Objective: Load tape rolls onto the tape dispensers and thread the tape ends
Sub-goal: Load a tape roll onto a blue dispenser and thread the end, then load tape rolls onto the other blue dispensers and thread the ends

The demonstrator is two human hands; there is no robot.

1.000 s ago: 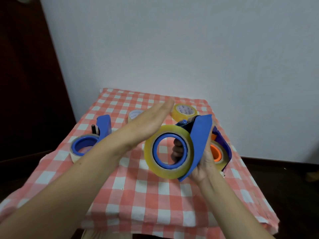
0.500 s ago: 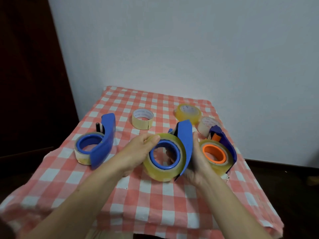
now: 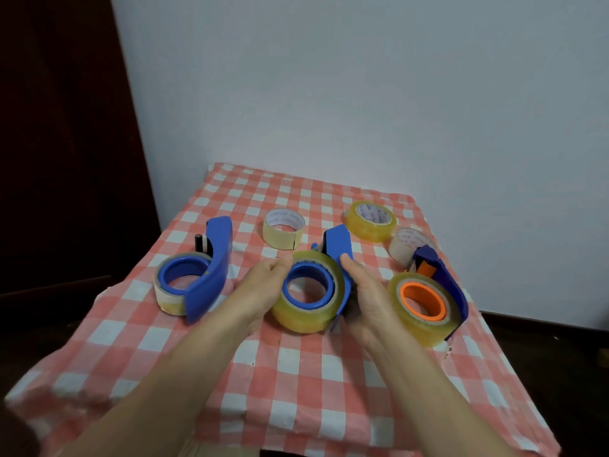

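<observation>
Blue plastic and sticky yellow tape sit in the middle of the checked cloth [image 3: 296, 374], right between the two hands. The right hand [image 3: 365, 298] wraps round the back of the middle dispenser [image 3: 337, 245], with its thumb on the blue arm. I think it holds tight so the thing cannot spin or slide. The left hand [image 3: 263, 285] has its fingers curled in, and the tips pinch at the top edge of the yellow roll [image 3: 303, 316] — it looks like it is hunting for the loose end of the tape, though the end is too small to see. The roll already sits on the blue hub [image 3: 286, 290], so the loading part looks done and the threading part is next. The hole of the roll faces up and toward the person. The long blue arm runs away from the person, with its nose pointing at the far wall and a bit up. I cannot tell if the bottom rests on the cloth or floats just over it. A left dispenser [image 3: 211, 275] and a right dispenser [image 3: 456, 291] lie on each side, each with a roll on — near, but out of the way. At the back wait a cream roll [image 3: 284, 235], a golden roll [image 3: 369, 225] and a pale roll [image 3: 403, 249].
</observation>
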